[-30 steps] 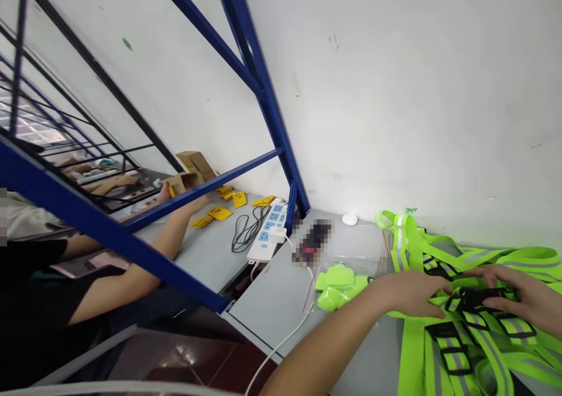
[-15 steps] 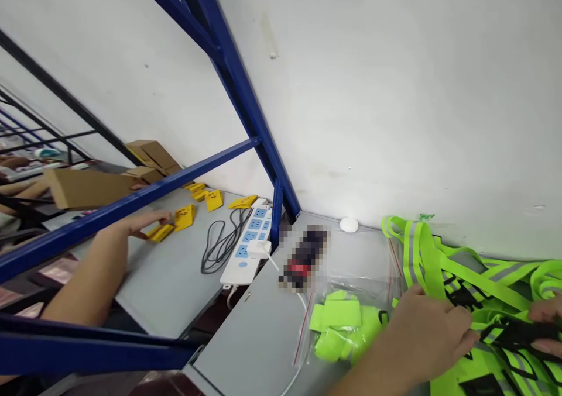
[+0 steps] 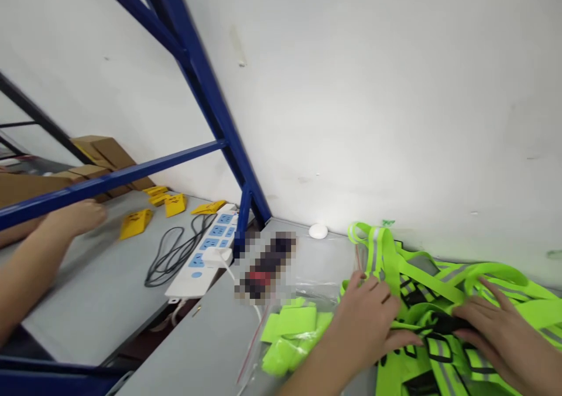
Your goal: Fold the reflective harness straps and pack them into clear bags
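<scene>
A heap of neon-green reflective straps (image 3: 456, 276) with grey stripes and black buckles lies against the wall at the right. My left hand (image 3: 366, 317) is at its left side, fingers curled over a green strap and thumb stretched toward the middle. Some of the left fingertips are hidden. My right hand (image 3: 500, 329) pinches a black strap piece (image 3: 445, 323) between thumb and fingers, its index finger raised. Left of my left forearm is a clear zip bag (image 3: 302, 337) with folded neon-green strap bundles inside.
A white power strip (image 3: 204, 261) with a charger bridges the gap between two grey tables. Blue frame posts (image 3: 206, 92) rise between them. A pixelated dark object (image 3: 267, 267) and a white round object (image 3: 318, 231) lie near the wall. Another person's hand (image 3: 85, 214) is near yellow packets (image 3: 136, 223).
The view has swung to the right. My right hand has come further into view, on the straps. The other person's hand has pulled back from the yellow packets.
</scene>
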`<state>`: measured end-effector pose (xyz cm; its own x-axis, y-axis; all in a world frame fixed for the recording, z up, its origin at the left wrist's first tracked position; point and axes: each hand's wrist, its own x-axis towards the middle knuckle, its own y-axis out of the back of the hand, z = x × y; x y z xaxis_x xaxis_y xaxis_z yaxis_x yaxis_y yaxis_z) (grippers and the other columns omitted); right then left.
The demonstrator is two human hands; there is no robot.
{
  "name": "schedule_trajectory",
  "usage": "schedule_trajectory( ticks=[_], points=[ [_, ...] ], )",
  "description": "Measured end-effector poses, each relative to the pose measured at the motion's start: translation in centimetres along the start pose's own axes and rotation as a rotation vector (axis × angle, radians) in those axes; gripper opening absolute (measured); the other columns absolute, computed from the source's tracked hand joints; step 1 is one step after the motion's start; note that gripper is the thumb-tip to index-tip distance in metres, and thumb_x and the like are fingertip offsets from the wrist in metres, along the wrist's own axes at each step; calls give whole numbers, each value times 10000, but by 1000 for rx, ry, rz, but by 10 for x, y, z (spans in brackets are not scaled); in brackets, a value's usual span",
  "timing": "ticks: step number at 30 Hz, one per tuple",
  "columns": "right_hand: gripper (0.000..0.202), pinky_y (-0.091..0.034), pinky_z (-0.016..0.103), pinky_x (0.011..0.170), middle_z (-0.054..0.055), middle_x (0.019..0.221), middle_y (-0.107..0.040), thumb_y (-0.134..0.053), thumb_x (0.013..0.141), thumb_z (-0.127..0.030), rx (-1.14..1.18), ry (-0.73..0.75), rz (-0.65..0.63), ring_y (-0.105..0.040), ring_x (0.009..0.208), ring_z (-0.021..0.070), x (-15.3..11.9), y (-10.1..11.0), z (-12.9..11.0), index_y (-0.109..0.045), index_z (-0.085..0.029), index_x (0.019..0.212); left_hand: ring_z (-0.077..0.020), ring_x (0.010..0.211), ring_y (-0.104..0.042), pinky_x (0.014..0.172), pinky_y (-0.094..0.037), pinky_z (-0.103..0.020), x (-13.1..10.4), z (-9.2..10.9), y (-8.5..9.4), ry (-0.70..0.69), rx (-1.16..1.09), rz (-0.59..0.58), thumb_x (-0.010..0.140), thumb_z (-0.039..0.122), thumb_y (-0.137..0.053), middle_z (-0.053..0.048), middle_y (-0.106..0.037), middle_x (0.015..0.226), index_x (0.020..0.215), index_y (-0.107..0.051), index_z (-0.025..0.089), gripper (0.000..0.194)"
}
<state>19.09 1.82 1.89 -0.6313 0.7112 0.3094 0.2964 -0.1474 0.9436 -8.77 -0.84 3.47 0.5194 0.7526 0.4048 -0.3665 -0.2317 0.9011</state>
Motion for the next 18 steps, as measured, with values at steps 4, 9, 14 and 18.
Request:
schedule_trajectory(
  ticks=[4,9,14,18],
  points=[
    [108,-231,561,1087,-36,742,-642,-540,887,-161,42,32,-180,-643,776,191,27,24,-36,-572,-238,819,-262,1081,-583,1058,-319,-500,3,15,-2,58,-80,-82,839,683,-456,-67,-655,1141,1295,-477,210,657],
    [112,-277,524,1074,-3,835,-641,-499,908,-143,111,18,-234,-612,861,195,39,33,-52,-557,-212,842,-220,962,-634,1053,-345,-499,7,26,-14,102,-167,-191,921,425,-523,-25,-690,1030,1193,-513,211,346],
    [121,-315,470,1065,0,821,-643,-644,846,-302,235,-70,-314,-617,816,189,38,36,-36,-586,-200,819,-206,850,-634,846,-473,-405,8,28,-15,67,-121,-178,904,284,-574,3,-692,896,973,-571,216,97],
    [137,-393,437,975,21,834,-664,-690,784,-329,245,-84,-380,-629,866,233,36,42,-24,-629,-206,789,-198,822,-642,822,-477,-383,8,27,-15,42,-81,-109,914,266,-555,-12,-698,874,969,-583,206,87]
  ],
)
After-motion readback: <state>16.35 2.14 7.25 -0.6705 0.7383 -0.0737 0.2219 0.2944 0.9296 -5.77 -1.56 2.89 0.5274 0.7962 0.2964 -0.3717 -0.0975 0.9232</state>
